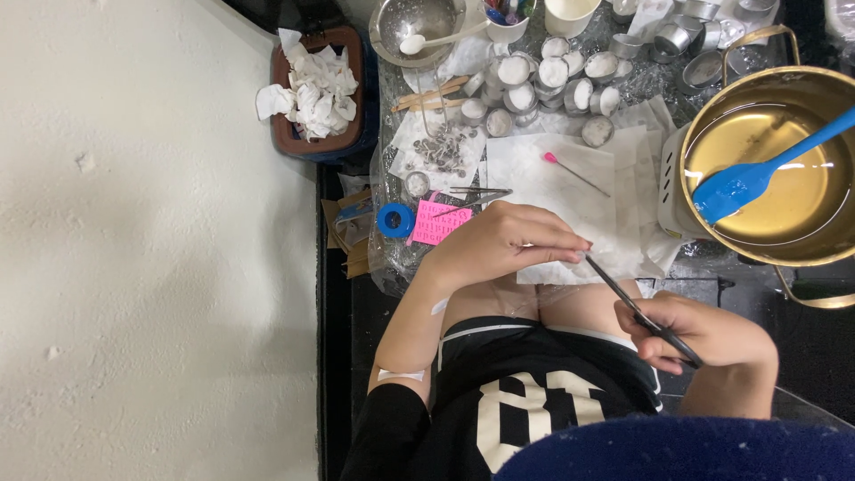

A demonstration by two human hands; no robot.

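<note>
Between both hands, stick (643,313) diagonal.

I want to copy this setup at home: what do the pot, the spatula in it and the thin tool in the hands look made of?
The pot looks like polished gold-toned metal, given its mirror-like shine. The blue spatula looks like matte silicone or soft plastic. The thin dark tool, held in the right hand with its tip at the left hand, is probably metal; too slim to be sure.
</note>
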